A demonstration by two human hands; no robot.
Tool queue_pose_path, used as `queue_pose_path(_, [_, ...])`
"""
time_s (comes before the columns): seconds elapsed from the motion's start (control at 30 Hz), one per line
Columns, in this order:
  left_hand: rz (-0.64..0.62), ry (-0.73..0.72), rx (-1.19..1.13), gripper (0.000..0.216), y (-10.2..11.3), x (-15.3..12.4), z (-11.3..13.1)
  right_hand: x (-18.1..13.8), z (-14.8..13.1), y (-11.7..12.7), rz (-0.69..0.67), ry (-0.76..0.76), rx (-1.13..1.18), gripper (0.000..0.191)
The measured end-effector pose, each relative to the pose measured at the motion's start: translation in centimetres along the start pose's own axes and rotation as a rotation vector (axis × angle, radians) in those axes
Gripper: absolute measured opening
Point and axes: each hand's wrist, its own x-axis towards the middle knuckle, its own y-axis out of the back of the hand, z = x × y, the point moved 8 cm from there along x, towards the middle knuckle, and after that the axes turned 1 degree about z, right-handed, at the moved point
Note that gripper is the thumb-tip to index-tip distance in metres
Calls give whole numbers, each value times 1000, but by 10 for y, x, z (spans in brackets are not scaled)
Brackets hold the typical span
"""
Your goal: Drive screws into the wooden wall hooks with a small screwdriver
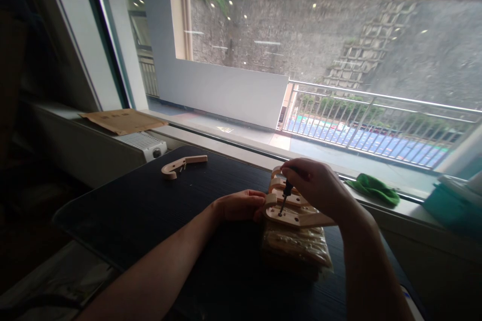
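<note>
My right hand point(320, 183) is closed round a small screwdriver point(285, 195), held upright with its tip on a screw in a light wooden piece point(297, 213). That piece is curved, stacked with similar wooden parts, and rests on a clear plastic packet of wooden parts point(297, 251). My left hand point(241, 205) grips the left edge of the wooden piece, fingers curled against it. All of this sits on a black table point(150, 210).
A separate curved wooden hook piece point(183, 164) lies at the far left of the table. Behind it are a white heater point(145, 143) and a brown cardboard sheet point(122, 120). A green cloth point(372, 188) lies on the window ledge, teal items point(452, 205) at right.
</note>
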Motion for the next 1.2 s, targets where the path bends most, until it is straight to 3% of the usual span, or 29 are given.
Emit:
queue_pose_path(0.27, [-7,1,-5,28,1,1,-1,0,12,5,37,-116,-122,29])
queue_pose_path(0.47, [3,-7,-2,30,2,0,-2,-2,3,-2,-16,-55,-50,22])
queue_pose_path(0.77, [1,7,-8,30,2,0,-2,0,9,4,46,-107,-147,25])
queue_pose_path(0.9, [7,4,-9,32,3,0,-2,-2,5,-1,-23,-70,-93,20])
queue_pose_path(1.2, [-2,-1,-13,31,0,0,-1,-2,14,0,9,-131,-145,29])
